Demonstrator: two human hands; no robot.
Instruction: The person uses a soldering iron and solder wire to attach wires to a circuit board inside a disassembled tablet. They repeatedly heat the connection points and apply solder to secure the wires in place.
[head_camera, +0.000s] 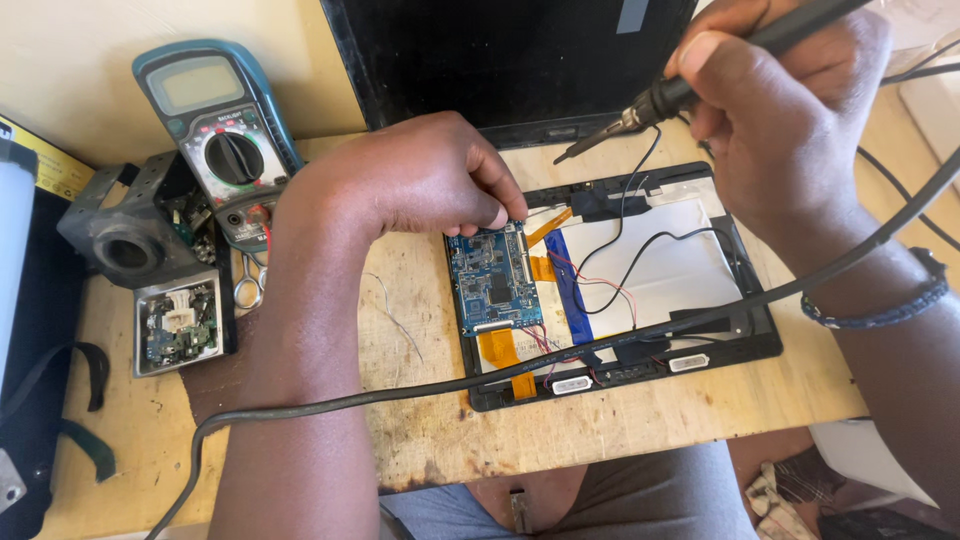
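Overhead, slim soldering iron (690, 85), blue circuit board (493, 280)

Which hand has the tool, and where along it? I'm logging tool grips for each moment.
The right hand holds a soldering iron by its black handle, just behind the metal tip. The left hand holds nothing; its fingertips press at the blue circuit board.

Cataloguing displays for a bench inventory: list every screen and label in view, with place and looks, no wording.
Multimeter screen: top left, pale grey-green rectangle in a teal case, blank.
Dark panel: top centre, black, glossy, unlit.
Yellow label: far left edge, slanted strip with dark print.
Opened tablet: centre, black frame; left hand touches its blue circuit board.
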